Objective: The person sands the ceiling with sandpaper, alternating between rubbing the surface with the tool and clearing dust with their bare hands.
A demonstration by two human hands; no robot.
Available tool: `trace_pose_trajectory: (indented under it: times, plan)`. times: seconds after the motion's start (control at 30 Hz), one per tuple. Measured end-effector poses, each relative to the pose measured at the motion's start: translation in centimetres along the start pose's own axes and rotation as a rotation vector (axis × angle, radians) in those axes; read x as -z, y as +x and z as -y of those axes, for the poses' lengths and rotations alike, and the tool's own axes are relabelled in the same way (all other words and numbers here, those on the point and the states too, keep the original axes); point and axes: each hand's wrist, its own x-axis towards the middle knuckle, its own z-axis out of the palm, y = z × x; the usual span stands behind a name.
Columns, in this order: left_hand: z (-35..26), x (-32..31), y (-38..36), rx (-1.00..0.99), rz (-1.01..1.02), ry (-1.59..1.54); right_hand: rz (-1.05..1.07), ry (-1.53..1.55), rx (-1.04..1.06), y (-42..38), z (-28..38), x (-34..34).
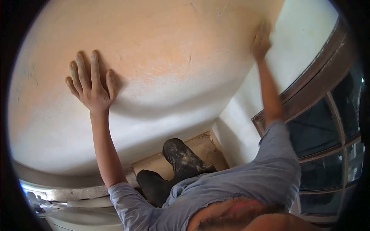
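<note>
My left hand (92, 84) lies flat against a wall (154, 54), its fingers spread and coated with pale dust. Nothing is held in it. The wall is orange-tan above and whitish lower down, with a patchy border and a few dark scratches. Higher up and to the right, my right hand (261, 41) is at the orange surface, close to the corner with a white side wall (304, 34). Motion blurs its fingers, so I cannot make out their shape or whether anything is under them.
A brown wooden frame with dark glass panes (316, 127) stands at the right. My legs in stained dark trousers (181, 156) are below, over a tan floor (206, 148). Pale, smooth-surfaced objects (84, 215) sit at the lower left beside a rough ledge (69, 194).
</note>
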Motion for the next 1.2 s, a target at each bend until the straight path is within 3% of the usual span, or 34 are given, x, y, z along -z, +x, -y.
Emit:
trace_pose_trajectory:
  times: [0.03,0.07,0.1,0.13,0.17,0.23,0.27,0.4,0.5,0.57,0.63,0.67,0.73,0.77,0.83,0.87,0.9,0.97,1.03,1.13,1.2]
  plan:
    - [0.0,0.1,-0.2,0.002,0.018,0.014,0.005,-0.072,0.076,4.2,-2.3,-0.8]
    - [0.1,-0.1,-0.3,-0.013,0.001,0.003,-0.162,-0.490,0.338,4.6,-14.3,-7.5]
    - [0.0,-0.1,-0.3,-0.037,-0.004,-0.001,-0.163,-0.504,0.317,9.4,-9.9,-4.4]
    - [0.1,0.0,-0.3,-0.032,-0.010,-0.003,-0.004,0.177,-0.170,15.2,-3.9,-1.5]
    - [0.2,0.0,-0.4,-0.024,-0.016,-0.005,-0.016,0.171,-0.182,13.7,-4.4,-2.1]
    - [0.3,0.0,-0.4,-0.031,-0.029,0.003,-0.027,-0.417,0.025,7.6,-4.8,-4.6]
    - [0.1,-0.2,-0.2,-0.024,-0.018,0.007,0.149,-0.032,-0.278,4.2,-0.9,-2.7]
    - [0.1,0.3,-0.2,-0.001,0.025,0.036,0.120,0.447,-0.433,-14.5,13.7,3.2]
    - [0.4,0.4,-0.3,-0.011,0.039,0.023,0.211,0.626,-0.574,-16.7,11.5,1.5]
    - [0.6,0.2,-0.5,-0.021,0.038,0.018,0.208,0.369,-0.139,-6.0,8.1,1.6]
    - [0.4,0.0,-0.4,-0.013,0.018,0.014,-0.002,0.291,0.048,5.1,4.8,-1.0]
    - [0.3,0.0,-0.4,-0.016,0.022,0.007,0.155,0.255,0.048,9.1,0.8,-2.9]
    - [0.2,-0.1,-0.5,0.006,0.005,0.014,-0.012,0.292,-0.080,18.2,5.3,-3.1]
    - [0.2,0.0,-0.4,0.014,0.006,0.024,-0.012,0.303,-0.073,18.5,8.3,-3.3]
    - [0.1,0.3,-0.3,0.032,0.019,0.035,-0.026,0.348,-0.401,17.3,13.4,-2.5]
    - [0.1,0.4,-0.5,0.036,0.024,0.045,-0.014,0.135,-0.263,8.8,11.6,-6.5]
    - [0.2,0.4,-0.6,0.033,0.031,0.045,0.032,0.122,-0.134,8.5,18.8,-1.1]
    - [0.3,0.5,-0.6,0.035,0.040,0.063,0.176,0.340,-0.198,0.0,24.7,2.1]
    - [0.3,0.8,-0.7,0.016,0.071,0.036,0.094,0.392,-0.224,-5.5,26.8,2.2]
    - [0.2,0.7,-0.8,0.004,0.057,0.022,0.179,0.419,-0.138,0.7,24.6,2.4]
    - [0.0,0.4,-0.6,0.009,0.047,0.021,0.038,0.357,0.013,7.9,20.0,-1.9]
